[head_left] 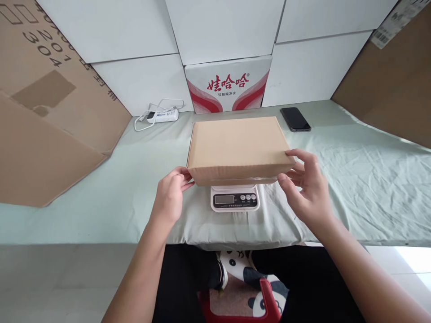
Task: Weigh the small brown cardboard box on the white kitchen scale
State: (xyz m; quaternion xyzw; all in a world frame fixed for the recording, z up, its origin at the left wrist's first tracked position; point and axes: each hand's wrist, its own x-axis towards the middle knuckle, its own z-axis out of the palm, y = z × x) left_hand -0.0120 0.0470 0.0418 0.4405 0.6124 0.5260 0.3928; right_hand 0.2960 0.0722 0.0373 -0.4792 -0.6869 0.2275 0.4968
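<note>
A closed brown cardboard box (237,143) rests on or just above a white digital kitchen scale (235,198); which of the two I cannot tell. The box hides the weighing surface, while the scale's display and buttons face me. At the box's lower left corner, my left hand (171,190) has its fingertips against the edge, partly beneath it. My right hand (306,184) grips the front right corner, index finger on the top edge and thumb at the front. The scale's display shows no readable digits.
Behind the box stands a white and red carton (229,89). A white power strip (163,115) with its cord lies back left, and a black phone (295,119) back right. Large cardboard panels (43,148) flank the green cloth (363,193). Below is a red stool (242,317).
</note>
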